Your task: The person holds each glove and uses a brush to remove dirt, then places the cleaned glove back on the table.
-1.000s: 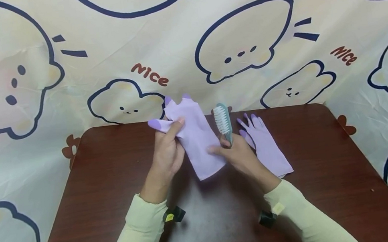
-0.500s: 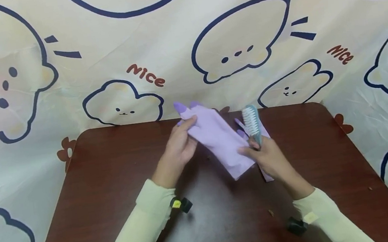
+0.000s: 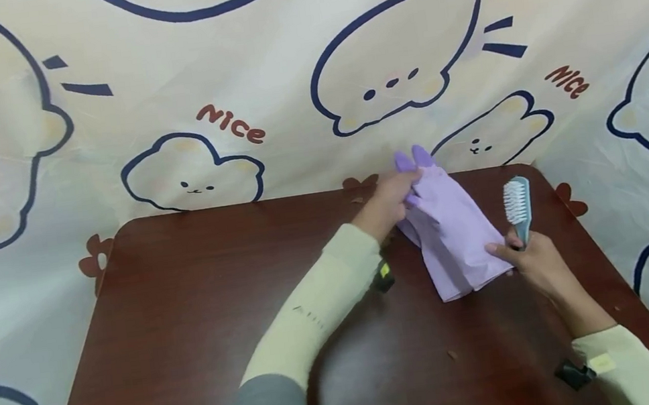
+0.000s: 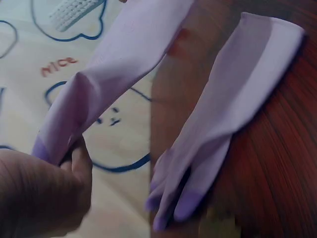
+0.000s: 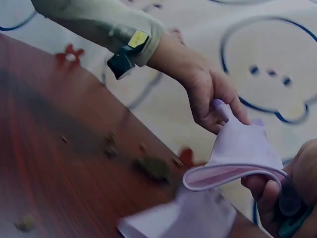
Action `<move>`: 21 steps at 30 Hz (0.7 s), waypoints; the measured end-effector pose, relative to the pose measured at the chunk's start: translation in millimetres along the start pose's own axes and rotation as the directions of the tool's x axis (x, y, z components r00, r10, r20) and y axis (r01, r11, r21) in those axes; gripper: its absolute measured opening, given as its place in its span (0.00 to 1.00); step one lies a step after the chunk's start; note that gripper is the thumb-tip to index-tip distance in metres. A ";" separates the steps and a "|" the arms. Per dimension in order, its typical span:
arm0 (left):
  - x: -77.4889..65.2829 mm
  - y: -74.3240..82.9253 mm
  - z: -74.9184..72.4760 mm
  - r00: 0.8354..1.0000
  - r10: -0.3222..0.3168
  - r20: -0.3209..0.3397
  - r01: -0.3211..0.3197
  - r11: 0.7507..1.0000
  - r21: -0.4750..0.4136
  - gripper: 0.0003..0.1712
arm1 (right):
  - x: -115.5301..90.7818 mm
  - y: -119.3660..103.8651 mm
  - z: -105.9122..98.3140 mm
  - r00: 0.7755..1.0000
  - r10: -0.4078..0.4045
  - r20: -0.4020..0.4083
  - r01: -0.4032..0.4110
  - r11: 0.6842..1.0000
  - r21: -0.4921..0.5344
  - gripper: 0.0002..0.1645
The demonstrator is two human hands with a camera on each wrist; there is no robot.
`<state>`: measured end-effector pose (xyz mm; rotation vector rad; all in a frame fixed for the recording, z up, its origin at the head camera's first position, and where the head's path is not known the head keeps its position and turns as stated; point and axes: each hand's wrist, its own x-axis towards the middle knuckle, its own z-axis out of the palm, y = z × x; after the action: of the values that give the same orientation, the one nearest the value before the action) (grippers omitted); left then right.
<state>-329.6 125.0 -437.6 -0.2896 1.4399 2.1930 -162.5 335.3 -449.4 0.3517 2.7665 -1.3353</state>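
Observation:
My left hand pinches a lilac rubber glove near its darker purple fingertips. The cuff end of that glove is held by my right hand, whose fingers also grip a blue-green scrub brush with white bristles pointing up. In the right wrist view the cuff of the held glove gapes open. A second lilac glove lies flat on the table below it, partly covered by the held one in the head view.
Small brown bits and a larger dark clump lie on the dark wooden table near the gloves. A printed cloth hangs behind the table's far edge.
Both hands have moved right with the held glove and the brush, the left reaching across. The held glove now hangs over the second glove, and brown bits show on the table.

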 end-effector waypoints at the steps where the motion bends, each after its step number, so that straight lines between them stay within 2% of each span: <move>1: 7.2 -4.1 9.3 1.000 0.001 0.018 -0.001 1.000 0.005 0.17 | 3.6 5.9 -6.4 1.000 0.016 -0.001 -0.016 1.000 -0.004 0.25; 4: 25.7 -17.7 30.2 0.996 -0.002 0.091 -0.001 0.999 0.033 0.18 | 13.8 23.8 -20.8 0.998 0.057 -0.026 -0.057 0.998 0.000 0.25; 6: 36.3 -28.8 39.9 0.996 -0.010 0.088 0.004 0.998 0.067 0.17 | 19.9 35.2 -24.5 0.996 0.078 -0.040 -0.078 0.997 0.011 0.24; 9: 50.7 -48.6 44.2 0.993 -0.044 0.105 0.029 0.991 0.133 0.15 | 26.1 54.0 -20.6 0.992 0.118 -0.054 -0.117 0.993 0.035 0.24; 12: 71.3 -66.9 43.0 0.988 -0.069 0.138 0.045 0.985 0.164 0.13 | 33.3 71.9 -16.0 0.988 0.150 -0.027 -0.149 0.988 0.031 0.23; 13: 86.7 -76.7 41.6 0.984 -0.053 0.169 0.024 0.985 0.170 0.12 | 35.5 77.6 -16.1 0.987 0.160 -0.013 -0.160 0.987 0.016 0.23; 17: 132.5 -97.5 51.4 0.973 -0.007 0.232 -0.044 0.976 0.213 0.30 | 41.5 96.6 -26.4 0.983 0.185 -0.013 -0.185 0.979 -0.084 0.23; 18: 129.2 -93.6 57.2 0.972 0.011 0.233 -0.073 0.963 0.259 0.34 | 41.6 99.7 -31.2 0.982 0.188 -0.031 -0.190 0.974 -0.121 0.23; 19: 141.0 -97.1 54.7 0.975 0.037 0.220 -0.103 0.949 0.297 0.36 | 42.5 99.7 -30.6 0.982 0.187 -0.039 -0.190 0.968 -0.165 0.23; 20: 142.1 -93.3 51.7 0.976 0.032 0.216 -0.102 0.940 0.324 0.38 | 43.0 99.0 -30.2 0.982 0.180 -0.050 -0.186 0.959 -0.212 0.24; 21: 150.5 -94.1 48.7 0.976 0.046 0.211 -0.120 0.927 0.356 0.37 | 43.2 97.9 -29.8 0.983 0.175 -0.061 -0.185 0.947 -0.263 0.25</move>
<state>-405.5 242.2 -557.6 0.1217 1.7307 1.8986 -180.9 425.1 -512.0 0.5986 2.8126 -0.9087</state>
